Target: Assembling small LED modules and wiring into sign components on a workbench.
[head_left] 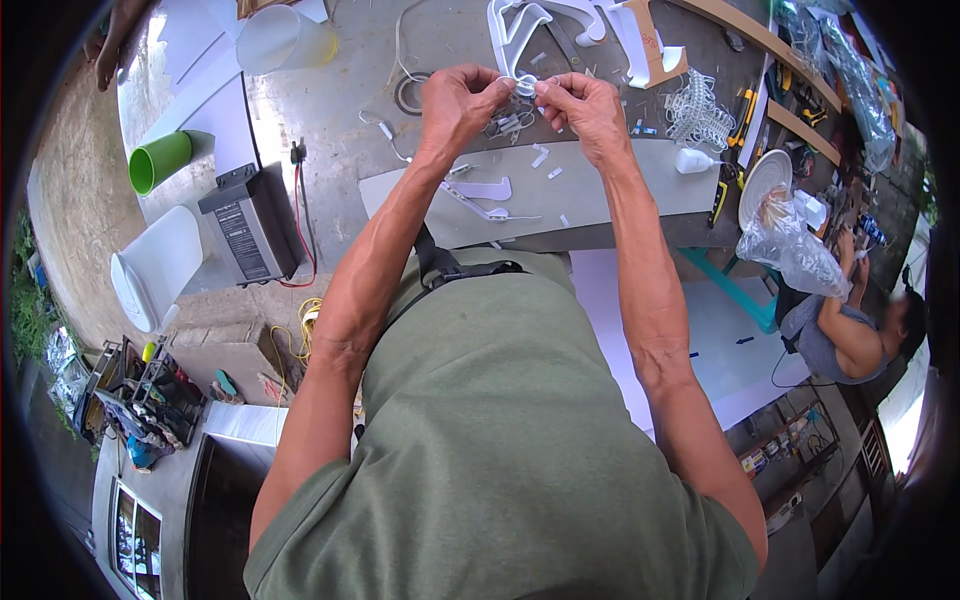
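Observation:
Above the far part of the worktable, my left hand (460, 106) and my right hand (592, 114) meet, each with thumb and fingers pinched. Between the fingertips is a small white curled strip (525, 88); its exact kind is too small to tell. Just beyond stands a white hollow channel shape, like a sign letter (520, 35). Below my fingers lies a small tangle of thin wires and white bits (510, 123). Nearer me on a grey sheet (640, 180) rests a white cut-out piece (480, 190) with thin wire on it.
A coil of white LED modules (695, 110), a white bottle (695, 161) and yellow-black cutters (742, 118) lie to the right. At left are a black power unit (246, 225), a green cup (160, 163) and a clear container (285, 40). Another person (845, 325) sits at far right.

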{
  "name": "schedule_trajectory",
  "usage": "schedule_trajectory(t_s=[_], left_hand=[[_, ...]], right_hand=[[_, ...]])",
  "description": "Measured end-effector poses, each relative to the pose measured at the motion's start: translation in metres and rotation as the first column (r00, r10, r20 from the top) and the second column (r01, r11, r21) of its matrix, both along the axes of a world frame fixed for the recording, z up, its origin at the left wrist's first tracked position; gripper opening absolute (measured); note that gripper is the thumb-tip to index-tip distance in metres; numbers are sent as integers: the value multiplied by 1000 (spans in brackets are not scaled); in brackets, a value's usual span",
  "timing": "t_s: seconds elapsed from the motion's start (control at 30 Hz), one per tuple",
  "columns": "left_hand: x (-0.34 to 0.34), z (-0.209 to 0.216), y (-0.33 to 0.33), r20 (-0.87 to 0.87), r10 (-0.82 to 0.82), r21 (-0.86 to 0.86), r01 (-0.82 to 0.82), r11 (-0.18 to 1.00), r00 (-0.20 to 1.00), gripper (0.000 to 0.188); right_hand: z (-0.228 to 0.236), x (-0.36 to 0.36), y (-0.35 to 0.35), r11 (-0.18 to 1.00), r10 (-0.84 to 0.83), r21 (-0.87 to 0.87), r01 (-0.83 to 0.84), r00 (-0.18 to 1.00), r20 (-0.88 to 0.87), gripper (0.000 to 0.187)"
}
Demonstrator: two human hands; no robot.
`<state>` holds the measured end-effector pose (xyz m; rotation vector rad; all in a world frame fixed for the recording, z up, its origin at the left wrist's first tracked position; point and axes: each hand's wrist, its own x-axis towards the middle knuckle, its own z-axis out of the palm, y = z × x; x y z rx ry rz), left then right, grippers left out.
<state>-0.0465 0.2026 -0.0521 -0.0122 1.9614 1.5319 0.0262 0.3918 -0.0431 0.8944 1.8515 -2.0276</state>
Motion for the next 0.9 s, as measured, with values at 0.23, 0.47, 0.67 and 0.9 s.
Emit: schedule_trajectory(t_s=[0.23,0.47,0.67,0.9], left_hand=[[0,-2,0,-13,28,5,-28,1000,1000,28],[1,-3,-2,-11,16,34,-15,999,1000,28],[1,-6,-8,7,-31,88,30,996,1000,28],[4,-2,-10,-63,-85,34,87,996,994,31]], right_hand=[[-3,5,4,992,-10,-123,9,1000,-14,22],[-1,2,0,1000,10,20,-9,998,-57,22],[3,-4,-2,997,18,78,-15,999,-36,22],[8,-6,-4,981,30,191,-22,999,-40,20]])
